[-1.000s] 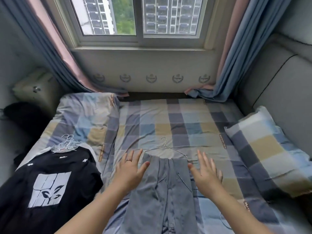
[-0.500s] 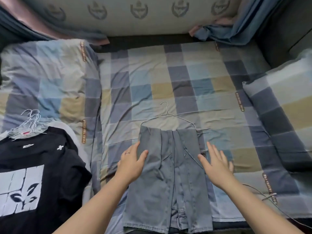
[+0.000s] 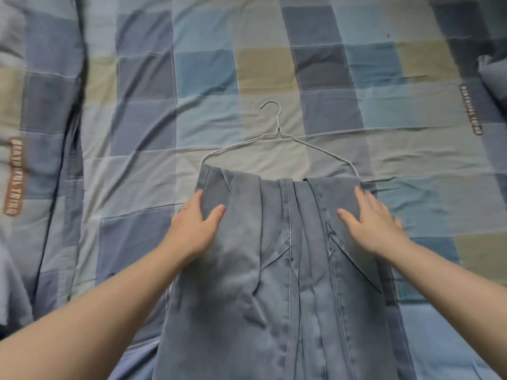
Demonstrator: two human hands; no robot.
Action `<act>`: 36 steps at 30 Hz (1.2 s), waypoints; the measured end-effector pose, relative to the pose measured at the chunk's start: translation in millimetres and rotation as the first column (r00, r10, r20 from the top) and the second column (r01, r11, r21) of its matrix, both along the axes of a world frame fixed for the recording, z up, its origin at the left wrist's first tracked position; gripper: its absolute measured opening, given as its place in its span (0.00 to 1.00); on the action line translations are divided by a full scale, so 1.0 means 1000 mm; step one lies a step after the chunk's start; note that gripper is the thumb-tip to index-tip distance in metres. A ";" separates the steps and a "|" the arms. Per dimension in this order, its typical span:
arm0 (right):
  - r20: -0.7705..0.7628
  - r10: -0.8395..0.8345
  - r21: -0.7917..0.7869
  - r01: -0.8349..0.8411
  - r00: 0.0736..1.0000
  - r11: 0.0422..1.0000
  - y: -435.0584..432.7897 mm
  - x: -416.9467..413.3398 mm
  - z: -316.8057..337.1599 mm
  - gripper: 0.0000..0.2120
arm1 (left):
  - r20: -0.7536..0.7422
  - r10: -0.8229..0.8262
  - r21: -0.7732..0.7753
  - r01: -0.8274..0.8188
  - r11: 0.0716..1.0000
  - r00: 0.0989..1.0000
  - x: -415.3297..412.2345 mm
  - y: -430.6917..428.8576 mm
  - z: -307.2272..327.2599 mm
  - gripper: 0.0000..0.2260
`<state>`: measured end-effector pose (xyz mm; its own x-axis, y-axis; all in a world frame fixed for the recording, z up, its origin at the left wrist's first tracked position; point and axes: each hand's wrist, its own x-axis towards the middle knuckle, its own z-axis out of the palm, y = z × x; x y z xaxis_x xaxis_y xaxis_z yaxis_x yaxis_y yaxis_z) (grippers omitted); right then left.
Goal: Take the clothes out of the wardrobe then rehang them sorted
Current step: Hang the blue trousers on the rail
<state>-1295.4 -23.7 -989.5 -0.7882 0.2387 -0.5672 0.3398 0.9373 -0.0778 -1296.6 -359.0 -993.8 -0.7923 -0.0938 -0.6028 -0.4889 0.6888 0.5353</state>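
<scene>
Grey-blue trousers (image 3: 274, 283) lie flat on the checked bed, folded over the bar of a thin white wire hanger (image 3: 277, 133) whose hook points away from me. My left hand (image 3: 196, 226) rests on the trousers' left edge near the fold, thumb spread over the cloth and fingers along the side. On the right edge lies my right hand (image 3: 370, 223), fingers apart and flat on the fabric. Neither hand closes around anything.
The checked bedsheet (image 3: 192, 78) fills the view. A folded checked quilt (image 3: 41, 105) lies along the left side. A pillow corner (image 3: 493, 78) shows at the right edge.
The view has tilted down and come closer, so the window and the black T-shirt have left the frame. Both hands have moved up to the trousers' top edges by the hanger.
</scene>
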 end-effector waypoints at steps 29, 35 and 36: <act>0.305 -0.810 -0.724 0.675 0.500 0.144 0.035 0.004 0.159 0.07 | 0.319 0.563 0.307 -0.645 0.700 0.763 -0.028 -0.004 0.150 0.46; 0.249 -0.856 -0.732 0.667 0.453 0.140 0.031 0.082 0.265 0.08 | 0.279 0.657 0.295 -0.713 0.636 0.701 0.049 -0.002 0.264 0.41; 0.222 -0.860 -0.742 0.652 0.459 0.157 0.031 0.093 0.285 0.11 | 0.270 0.668 0.300 -0.720 0.626 0.694 0.062 0.001 0.288 0.37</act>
<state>-1202.3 7.2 -704.1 -0.5485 0.4402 -0.7109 0.7203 -0.1831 -0.6691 -1235.0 -357.8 -705.6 -0.5008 -0.3456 -0.7935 -0.8181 -0.1103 0.5644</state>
